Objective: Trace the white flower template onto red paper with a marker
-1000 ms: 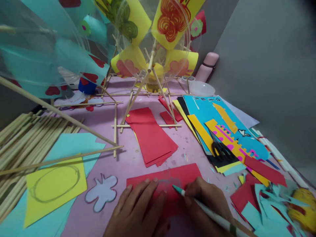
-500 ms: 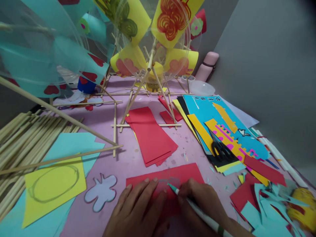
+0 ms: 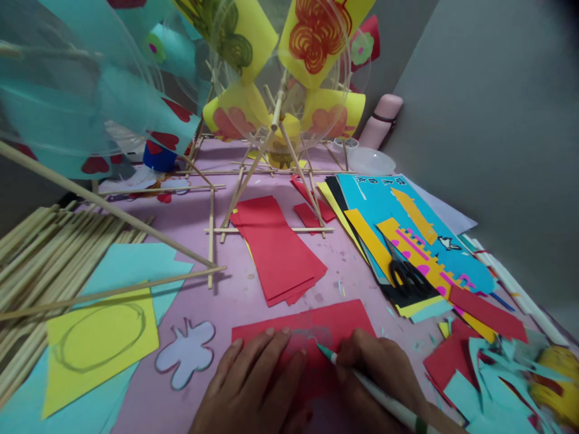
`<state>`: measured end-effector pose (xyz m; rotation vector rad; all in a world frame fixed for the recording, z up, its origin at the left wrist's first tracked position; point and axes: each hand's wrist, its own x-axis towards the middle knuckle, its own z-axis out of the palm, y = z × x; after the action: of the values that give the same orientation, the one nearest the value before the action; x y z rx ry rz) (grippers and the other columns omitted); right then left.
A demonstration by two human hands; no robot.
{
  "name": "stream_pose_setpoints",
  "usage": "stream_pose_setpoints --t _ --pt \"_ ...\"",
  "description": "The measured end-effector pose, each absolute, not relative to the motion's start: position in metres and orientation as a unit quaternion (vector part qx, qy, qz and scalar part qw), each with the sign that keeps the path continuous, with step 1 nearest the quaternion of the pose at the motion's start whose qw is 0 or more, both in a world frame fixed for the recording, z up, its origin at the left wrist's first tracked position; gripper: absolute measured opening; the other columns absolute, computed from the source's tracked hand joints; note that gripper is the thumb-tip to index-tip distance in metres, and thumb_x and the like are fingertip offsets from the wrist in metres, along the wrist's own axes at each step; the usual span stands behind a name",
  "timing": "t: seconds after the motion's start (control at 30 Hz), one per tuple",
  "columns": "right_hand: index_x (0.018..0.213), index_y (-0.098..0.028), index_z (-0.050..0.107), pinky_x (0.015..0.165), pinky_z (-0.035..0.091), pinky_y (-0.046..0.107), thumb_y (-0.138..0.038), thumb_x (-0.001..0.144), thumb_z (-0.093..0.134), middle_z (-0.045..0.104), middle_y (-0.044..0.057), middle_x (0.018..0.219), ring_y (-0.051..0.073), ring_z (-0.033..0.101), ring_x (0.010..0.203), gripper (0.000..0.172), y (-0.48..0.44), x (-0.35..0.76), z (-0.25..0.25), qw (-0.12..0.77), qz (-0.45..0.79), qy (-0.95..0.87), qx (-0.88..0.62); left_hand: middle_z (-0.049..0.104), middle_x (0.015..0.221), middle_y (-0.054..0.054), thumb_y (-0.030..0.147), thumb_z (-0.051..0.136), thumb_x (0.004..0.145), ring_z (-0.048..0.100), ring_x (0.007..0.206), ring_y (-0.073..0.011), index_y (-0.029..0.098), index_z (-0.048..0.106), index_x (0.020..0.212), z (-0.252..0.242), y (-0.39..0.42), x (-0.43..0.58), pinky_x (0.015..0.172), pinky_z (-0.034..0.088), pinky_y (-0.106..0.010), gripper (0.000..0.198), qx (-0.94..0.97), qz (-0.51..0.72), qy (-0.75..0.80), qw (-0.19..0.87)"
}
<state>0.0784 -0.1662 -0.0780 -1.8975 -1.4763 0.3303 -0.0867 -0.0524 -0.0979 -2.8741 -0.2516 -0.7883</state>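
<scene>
A red sheet of paper (image 3: 337,316) lies at the front middle of the table, with a faint rounded outline drawn on it. My left hand (image 3: 256,380) rests flat on its left part, fingers spread. My right hand (image 3: 380,377) grips a white marker pen (image 3: 380,398) with a green tip, and the tip touches the paper near the outline. To the left of my left hand lies a pale butterfly cutout (image 3: 186,352). Beyond the sheet sits a small stack of red paper strips (image 3: 283,247).
Black scissors (image 3: 409,277) lie on coloured sheets at right, above paper scraps (image 3: 488,374). Paper wheels (image 3: 312,36) on a stick frame (image 3: 275,120) rise at the back. Wooden sticks (image 3: 49,259) and a yellow paper (image 3: 102,343) are at left. A pink bottle (image 3: 382,120) stands far back.
The marker tip and my right hand have shifted slightly right and down across the red sheet. More of the drawn outline shows. My left hand stays in place.
</scene>
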Motion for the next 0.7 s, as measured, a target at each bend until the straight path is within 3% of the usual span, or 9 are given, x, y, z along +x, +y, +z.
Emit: stream_pose_setpoints --t 0.4,0.7 --pt "0.064 -0.024 0.043 0.038 0.032 0.018 -0.02 0.08 0.041 0.05 -0.007 0.043 0.008 0.045 0.034 0.017 -0.1676 0.079 -0.0827 0.381 0.141 -0.562 -0.72 0.069 0.103 -0.001 0.047 0.04 0.093 0.059 0.093 -0.0184 0.024 0.063 0.105 -0.0972 -0.0508 -0.0887 0.079 0.044 -0.03 0.035 -0.956 -0.267 -0.089 0.077" --pt "0.067 -0.023 0.044 0.042 0.036 0.017 -0.015 0.08 0.041 0.058 -0.005 0.046 0.009 0.052 0.038 0.015 -0.1618 0.0781 -0.0791 0.356 0.142 -0.59 -0.711 0.068 0.105 -0.003 0.047 0.041 0.092 0.058 0.095 -0.019 0.023 0.062 0.108 -0.1 -0.0503 -0.0899 0.08 0.044 -0.031 0.036 -0.958 -0.263 -0.085 0.071"
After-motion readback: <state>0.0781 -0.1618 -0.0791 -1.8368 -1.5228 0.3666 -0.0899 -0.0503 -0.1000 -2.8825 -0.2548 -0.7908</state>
